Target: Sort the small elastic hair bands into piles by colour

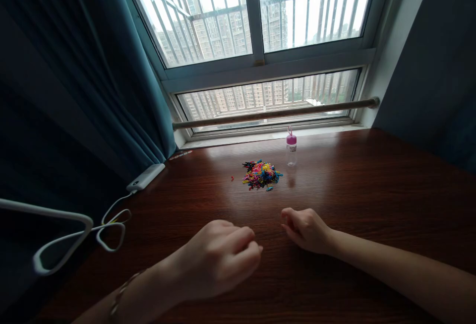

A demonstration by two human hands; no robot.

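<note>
Near what seem bands (261, 175), curled hands (219, 259).

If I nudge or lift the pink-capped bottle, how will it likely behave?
The pink-capped bottle is probably light, since nothing obvious shows inside its see-through body. Standing upright and narrow, taller than wide, it may tip if pushed near the cap. Once over, its rounded sides could let it roll on the smooth-looking table.
</note>
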